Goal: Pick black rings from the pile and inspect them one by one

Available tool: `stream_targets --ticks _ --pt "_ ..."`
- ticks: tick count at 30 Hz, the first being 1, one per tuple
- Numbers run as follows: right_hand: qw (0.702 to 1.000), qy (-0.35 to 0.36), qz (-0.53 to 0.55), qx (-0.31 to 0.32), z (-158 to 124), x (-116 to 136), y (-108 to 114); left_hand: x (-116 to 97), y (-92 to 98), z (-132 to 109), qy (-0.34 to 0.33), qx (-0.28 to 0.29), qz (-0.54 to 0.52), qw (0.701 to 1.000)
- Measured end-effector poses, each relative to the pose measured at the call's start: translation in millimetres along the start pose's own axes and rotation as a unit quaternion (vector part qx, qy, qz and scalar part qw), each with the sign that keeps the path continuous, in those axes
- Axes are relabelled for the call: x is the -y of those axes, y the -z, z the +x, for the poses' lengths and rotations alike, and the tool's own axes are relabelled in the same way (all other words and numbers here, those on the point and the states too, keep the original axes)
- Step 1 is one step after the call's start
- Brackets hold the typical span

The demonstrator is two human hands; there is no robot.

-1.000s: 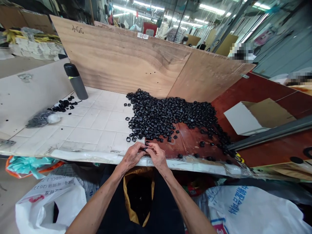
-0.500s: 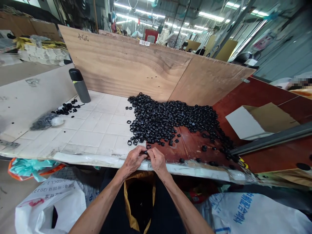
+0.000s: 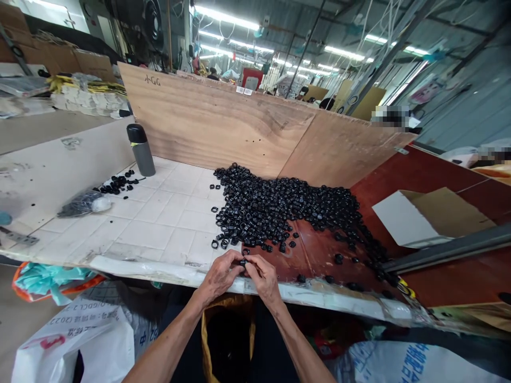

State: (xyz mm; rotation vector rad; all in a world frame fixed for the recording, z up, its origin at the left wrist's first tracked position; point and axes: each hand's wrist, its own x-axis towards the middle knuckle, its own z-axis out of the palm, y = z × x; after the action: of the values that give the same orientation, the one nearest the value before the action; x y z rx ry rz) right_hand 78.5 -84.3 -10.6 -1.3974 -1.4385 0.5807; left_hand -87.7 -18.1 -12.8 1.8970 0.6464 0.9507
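At the table's front edge, my left hand [image 3: 221, 273] and my right hand [image 3: 262, 276] meet fingertip to fingertip. Both pinch one small black plastic ring [image 3: 243, 262], partly covered by the fingers. Just beyond them a similar loose ring [image 3: 246, 252] lies on the table. A wide heap of small black ring-shaped parts [image 3: 271, 207] spreads behind the hands and to the right. Below the hands, at my lap, a yellow-brown bag [image 3: 205, 340] hangs with its mouth open and its inside dark.
A grey bottle [image 3: 144, 157] stands at the back left, near small black pieces [image 3: 115, 185] and a plastic bag [image 3: 77, 205]. A wooden board [image 3: 207, 122] walls the back. To the right are an open carton [image 3: 415, 221] and a metal bar [image 3: 451, 249].
The view has tilted up slightly, so the table appears lower. Both hands stay together at the front edge, and the black ring between their fingertips shows a little more.
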Motion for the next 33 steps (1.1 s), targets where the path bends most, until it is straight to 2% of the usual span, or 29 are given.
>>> stream_targets --ticks 2,7,10,15,24,28,31,33 --pt "1.000 0.003 -0.008 0.000 -1 -2 1 3 -0.7 -1 0.000 -0.006 -0.003 1.000" --pt "0.988 0.041 -0.146 -0.038 0 -2 -4 3 -1.0 -1 -0.002 -0.004 -0.023 1.000" --pt "0.989 0.059 -0.127 -0.046 0 5 -3 0 -0.5 -1 0.011 -0.011 -0.030 0.999" --pt "0.992 0.068 -0.109 -0.007 -1 14 1 -1 0.4 -1 0.020 -0.032 -0.017 0.999" --pt "0.997 0.008 -0.064 -0.030 -2 0 3 -3 1.5 0 0.036 -0.024 -0.037 0.998" --pt "1.000 0.007 -0.026 -0.006 -1 5 2 -2 4.1 1 0.030 -0.001 -0.046 0.999" --pt "0.998 -0.047 -0.028 -0.021 -3 11 -3 -4 2.5 -4 -0.002 0.001 -0.016 1.000" --pt "0.995 -0.092 -0.023 -0.043 -7 17 -6 -7 -1.6 -11 -0.055 -0.016 0.021 0.998"
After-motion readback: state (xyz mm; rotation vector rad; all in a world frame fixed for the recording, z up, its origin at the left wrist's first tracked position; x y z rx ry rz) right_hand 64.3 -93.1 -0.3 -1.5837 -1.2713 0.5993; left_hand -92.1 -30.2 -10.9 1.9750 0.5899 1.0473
